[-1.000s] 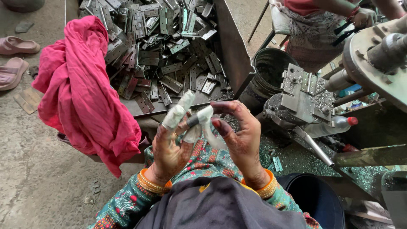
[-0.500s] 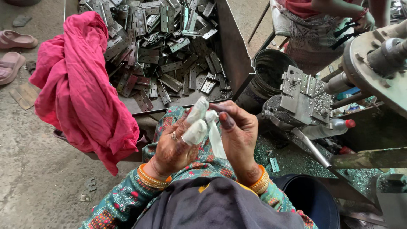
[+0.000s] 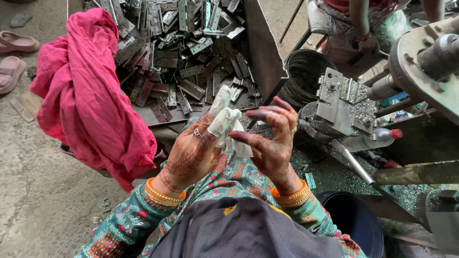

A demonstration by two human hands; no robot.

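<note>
Head view: we hold a white glove (image 3: 224,119) between both hands over our lap, left hand (image 3: 191,153) grasping it, right fingers (image 3: 248,137) pinching its cuff; we'd best pull evenly.

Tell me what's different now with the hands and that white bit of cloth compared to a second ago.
The two hands closed together: a second ago they held the white cloth strip stretched apart, and now the left hand has it bunched around its fingers while the right hand pinches its hanging end. The pink cloth and the bin of grey metal hinge plates stayed put.
</note>
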